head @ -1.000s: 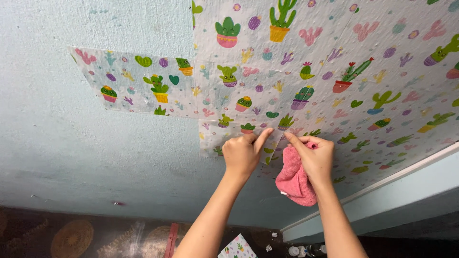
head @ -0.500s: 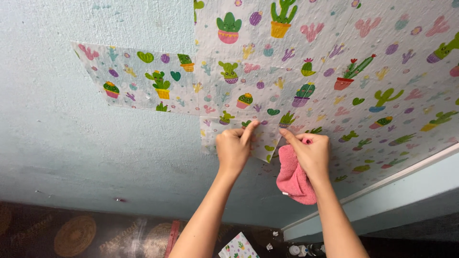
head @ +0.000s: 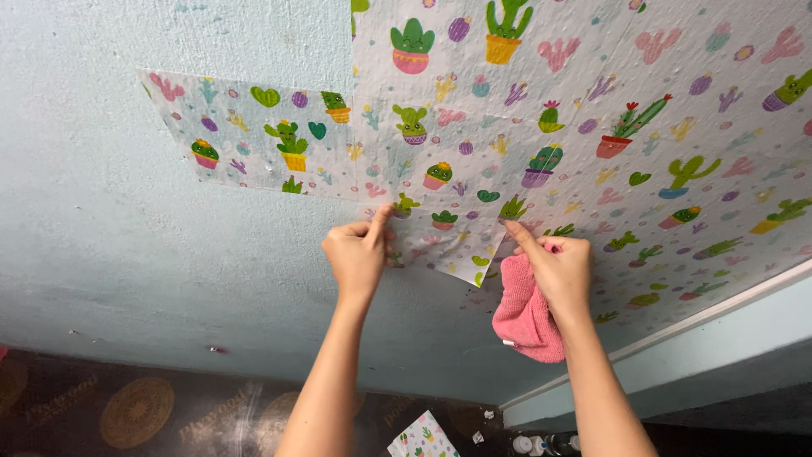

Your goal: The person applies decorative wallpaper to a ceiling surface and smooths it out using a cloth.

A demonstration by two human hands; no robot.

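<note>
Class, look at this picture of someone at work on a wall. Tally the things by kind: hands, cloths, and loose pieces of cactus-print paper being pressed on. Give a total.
Bare hands: 2, the left hand and the right hand
Pink fabric cloths: 1, the pink cloth under the right hand
Loose cactus-print paper pieces being pressed to the wall: 1, the small cactus-print piece
Total: 4

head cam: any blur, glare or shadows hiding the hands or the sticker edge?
Head view: sharp and evenly lit, no glare; left hand, right hand with pink cloth and the cactus-print sheet read cleanly. Only soft shadows under the lifted sheet corner; the floor at the bottom is dark and murky.
</note>
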